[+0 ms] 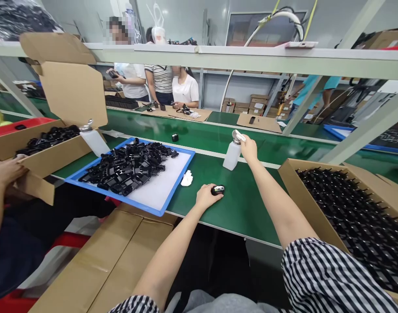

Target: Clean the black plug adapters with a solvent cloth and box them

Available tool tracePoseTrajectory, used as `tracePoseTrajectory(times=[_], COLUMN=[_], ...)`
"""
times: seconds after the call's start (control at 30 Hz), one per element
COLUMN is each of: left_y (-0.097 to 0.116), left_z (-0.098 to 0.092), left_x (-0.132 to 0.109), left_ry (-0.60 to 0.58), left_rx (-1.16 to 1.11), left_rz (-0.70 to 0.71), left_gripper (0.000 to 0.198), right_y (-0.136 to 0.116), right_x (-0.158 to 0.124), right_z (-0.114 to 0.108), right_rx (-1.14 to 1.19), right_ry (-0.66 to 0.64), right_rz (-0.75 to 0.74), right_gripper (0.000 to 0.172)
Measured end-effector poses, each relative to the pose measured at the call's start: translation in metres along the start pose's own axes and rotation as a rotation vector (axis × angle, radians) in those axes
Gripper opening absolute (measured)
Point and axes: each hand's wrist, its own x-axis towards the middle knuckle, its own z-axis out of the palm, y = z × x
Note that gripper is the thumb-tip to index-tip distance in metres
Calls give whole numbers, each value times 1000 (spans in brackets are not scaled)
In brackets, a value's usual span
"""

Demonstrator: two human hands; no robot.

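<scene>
My left hand (pixel 206 198) is closed around a small black plastic part (pixel 218 190) with a whitish, green-flecked face, low over the green table. Farther forward, my right hand (pixel 249 148) pinches a white cloth (pixel 239 135) against the metal top of a white pump bottle (pixel 232 155), which stands on the table. A crumpled white wad (pixel 186 178) lies to the left of my left hand. Beside it, a blue-rimmed tray (pixel 162 210) carries a heap of black plastic parts (pixel 130 167).
On the right stands a cardboard box (pixel 311 208) filled with rows of black parts. A second white bottle (pixel 95 141) and an open carton (pixel 68 152) are at left, near a co-worker's hand (pixel 6 171). A shelf beam (pixel 218 58) crosses above; several people stand beyond.
</scene>
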Motion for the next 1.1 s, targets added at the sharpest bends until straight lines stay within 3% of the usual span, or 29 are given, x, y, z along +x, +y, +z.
tracePoseTrajectory(times=[0.23,0.43,0.5,0.57,0.67,0.8,0.93,1.1], left_y=[0,-8,-12,-16,-25,-45,-67,-83], left_z=[-1,-13,-26,-46,-79,-109,-109,-91], left_x=[0,15,37,71,134,215,269,305], left_ry=[-55,-243,-292,-266,-85,175,245,179], left_rx=[5,14,42,97,213,338,345,293], left_rz=[22,75,73,48,-56,-270,-401,-412], left_gripper=[38,62,58,44,31,44,58,56], right_y=[0,10,14,18,23,30,38,43], right_x=[3,10,13,15,14,10,7,6], right_z=[-3,-1,2,8,16,23,25,28], right_rx=[106,231,264,286,302,315,291,266], right_ry=[12,86,106,121,121,138,157,205], right_rz=[66,171,171,163,135,52,-26,-139], right_gripper=[30,34,34,34,34,33,31,31])
